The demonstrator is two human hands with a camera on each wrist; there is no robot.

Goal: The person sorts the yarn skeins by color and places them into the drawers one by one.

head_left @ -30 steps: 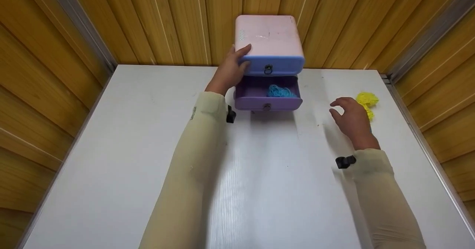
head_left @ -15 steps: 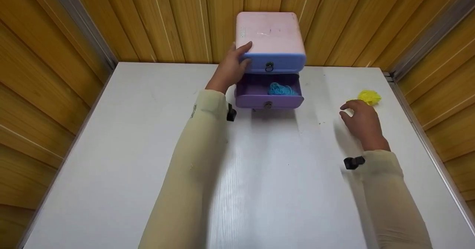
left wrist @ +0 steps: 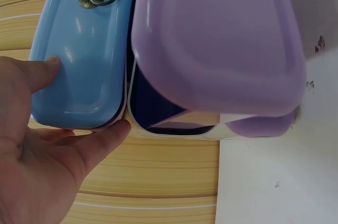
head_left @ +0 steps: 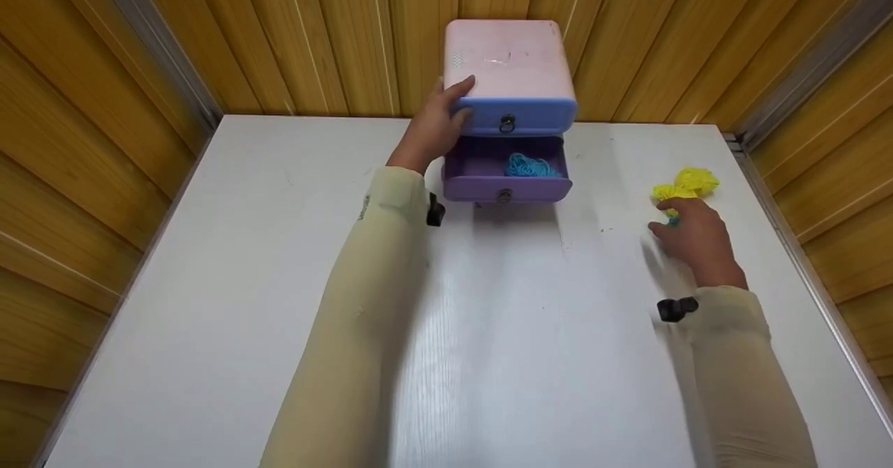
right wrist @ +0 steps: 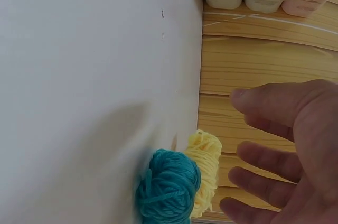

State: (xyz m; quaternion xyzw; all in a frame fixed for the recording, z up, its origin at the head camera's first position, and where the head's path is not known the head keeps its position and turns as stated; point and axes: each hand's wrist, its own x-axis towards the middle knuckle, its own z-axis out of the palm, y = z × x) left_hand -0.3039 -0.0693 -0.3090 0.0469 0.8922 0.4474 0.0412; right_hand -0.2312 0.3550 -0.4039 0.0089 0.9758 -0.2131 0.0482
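Observation:
A small drawer cabinet with a pink top stands at the back. Its blue upper drawer is pushed in; the purple lower drawer is pulled out with a blue yarn bundle inside. My left hand holds the cabinet's upper left corner, thumb on the blue drawer front, fingers along the side. At the right, my right hand hovers with spread fingers beside a teal yarn ball and yellow yarn, holding nothing. From the head, it hides most of the teal ball.
The white table meets wood-look panel walls at the back and sides. Metal rails run along the left and right edges. The open purple drawer juts forward over the tabletop.
My right hand has moved right and nearer to the body, uncovering more of the yellow yarn, and its thumb and forefinger have spread apart. The left hand keeps its place on the cabinet.

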